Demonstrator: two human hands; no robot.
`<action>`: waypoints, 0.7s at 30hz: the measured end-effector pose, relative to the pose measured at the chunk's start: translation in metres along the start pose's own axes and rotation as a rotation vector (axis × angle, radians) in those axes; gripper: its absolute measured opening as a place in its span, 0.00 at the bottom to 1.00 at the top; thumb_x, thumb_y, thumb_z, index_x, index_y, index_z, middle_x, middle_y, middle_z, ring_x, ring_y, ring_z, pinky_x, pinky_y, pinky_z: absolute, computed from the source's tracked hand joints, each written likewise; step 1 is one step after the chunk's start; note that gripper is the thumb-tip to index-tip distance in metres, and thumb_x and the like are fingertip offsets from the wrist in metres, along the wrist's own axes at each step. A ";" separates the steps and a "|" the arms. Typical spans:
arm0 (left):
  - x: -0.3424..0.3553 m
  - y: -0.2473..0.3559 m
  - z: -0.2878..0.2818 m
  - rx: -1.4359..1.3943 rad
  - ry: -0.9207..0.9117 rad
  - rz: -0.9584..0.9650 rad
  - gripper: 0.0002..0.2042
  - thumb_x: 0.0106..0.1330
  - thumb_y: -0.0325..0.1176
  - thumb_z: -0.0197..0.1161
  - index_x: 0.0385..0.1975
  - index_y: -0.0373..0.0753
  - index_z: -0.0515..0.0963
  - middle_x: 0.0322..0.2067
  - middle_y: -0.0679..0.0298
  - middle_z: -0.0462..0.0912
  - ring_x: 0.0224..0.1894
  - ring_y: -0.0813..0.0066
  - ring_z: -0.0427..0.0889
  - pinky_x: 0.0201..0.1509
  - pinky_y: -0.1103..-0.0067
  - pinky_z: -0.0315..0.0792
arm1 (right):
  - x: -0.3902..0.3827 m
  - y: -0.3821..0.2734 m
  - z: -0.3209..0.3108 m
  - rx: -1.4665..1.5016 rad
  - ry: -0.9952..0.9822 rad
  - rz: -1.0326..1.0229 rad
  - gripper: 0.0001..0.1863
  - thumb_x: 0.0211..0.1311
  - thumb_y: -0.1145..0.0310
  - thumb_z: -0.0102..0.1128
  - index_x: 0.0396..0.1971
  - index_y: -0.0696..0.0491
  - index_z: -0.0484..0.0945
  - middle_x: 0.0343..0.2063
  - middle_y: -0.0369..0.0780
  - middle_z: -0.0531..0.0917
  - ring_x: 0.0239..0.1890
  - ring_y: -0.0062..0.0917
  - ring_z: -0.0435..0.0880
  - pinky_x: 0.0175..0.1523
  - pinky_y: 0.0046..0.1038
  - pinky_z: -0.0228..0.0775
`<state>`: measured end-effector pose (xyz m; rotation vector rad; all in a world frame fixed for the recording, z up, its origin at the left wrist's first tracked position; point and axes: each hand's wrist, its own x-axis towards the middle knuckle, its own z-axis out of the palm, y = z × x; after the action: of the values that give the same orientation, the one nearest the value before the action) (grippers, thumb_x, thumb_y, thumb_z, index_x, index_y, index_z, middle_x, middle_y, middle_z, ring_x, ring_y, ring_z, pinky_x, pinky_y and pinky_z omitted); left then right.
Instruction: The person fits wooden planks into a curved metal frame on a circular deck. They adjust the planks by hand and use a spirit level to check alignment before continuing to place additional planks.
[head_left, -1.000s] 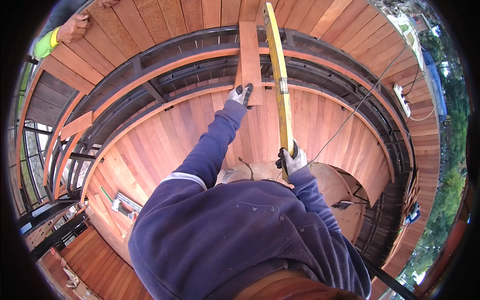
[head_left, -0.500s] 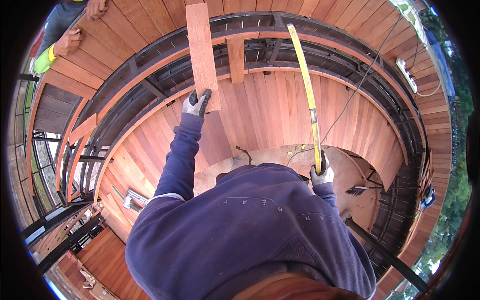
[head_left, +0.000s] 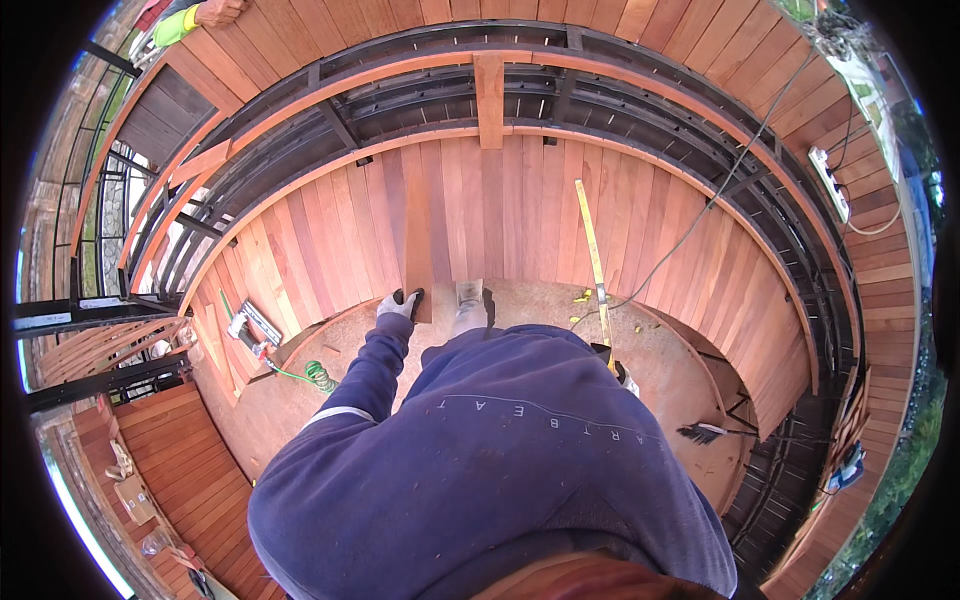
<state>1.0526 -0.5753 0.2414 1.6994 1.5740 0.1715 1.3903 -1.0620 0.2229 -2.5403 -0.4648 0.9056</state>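
My left hand [head_left: 400, 304], in a grey and black work glove, is closed on the near end of a reddish wooden board [head_left: 418, 225]. The board points away from me over the curved slatted bench. By my right side, a tape measure [head_left: 592, 250] has its yellow blade drawn out, pointing away from me. Its dark case sits at my right hand [head_left: 627, 381]; only a bit of that pale glove shows past my body, and its fingers are mostly hidden. Beyond the bench, a short wooden piece [head_left: 489, 100] spans part of the dark curved metal frame.
A nail gun [head_left: 255, 330] with a coiled green hose [head_left: 318, 376] lies at left. A black brush [head_left: 702, 433] is at right. A grey cable [head_left: 690, 215] crosses the bench from a white power strip [head_left: 829, 185]. Another person's hand [head_left: 218, 12] rests on the far upper planks.
My left hand has brought the board down and back toward me, from over the frame to over the bench. My right hand and the tape measure have also come nearer my body.
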 end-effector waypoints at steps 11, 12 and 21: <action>-0.158 -0.123 0.016 0.222 0.094 -0.399 0.29 0.54 0.58 0.69 0.40 0.34 0.83 0.38 0.49 0.86 0.44 0.51 0.84 0.49 0.65 0.76 | -0.011 -0.022 -0.020 -0.053 -0.113 -0.034 0.35 0.47 0.55 0.66 0.58 0.52 0.75 0.48 0.50 0.84 0.53 0.41 0.82 0.58 0.36 0.74; -0.167 -0.130 0.013 0.161 0.011 -0.419 0.30 0.54 0.58 0.68 0.42 0.34 0.83 0.42 0.48 0.85 0.47 0.51 0.84 0.52 0.64 0.75 | -0.016 -0.032 -0.025 -0.059 -0.125 -0.031 0.32 0.48 0.57 0.66 0.56 0.53 0.76 0.46 0.50 0.84 0.51 0.40 0.83 0.57 0.36 0.74; -0.203 -0.184 0.011 0.096 0.112 -0.668 0.34 0.53 0.59 0.70 0.49 0.34 0.80 0.45 0.49 0.84 0.50 0.53 0.83 0.55 0.65 0.74 | -0.015 -0.033 -0.003 -0.025 -0.105 -0.065 0.33 0.48 0.58 0.67 0.56 0.57 0.76 0.39 0.50 0.86 0.42 0.37 0.87 0.50 0.34 0.78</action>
<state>0.8712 -0.7774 0.2024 1.1595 2.1710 -0.1540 1.3756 -1.0406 0.2480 -2.4932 -0.5909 1.0188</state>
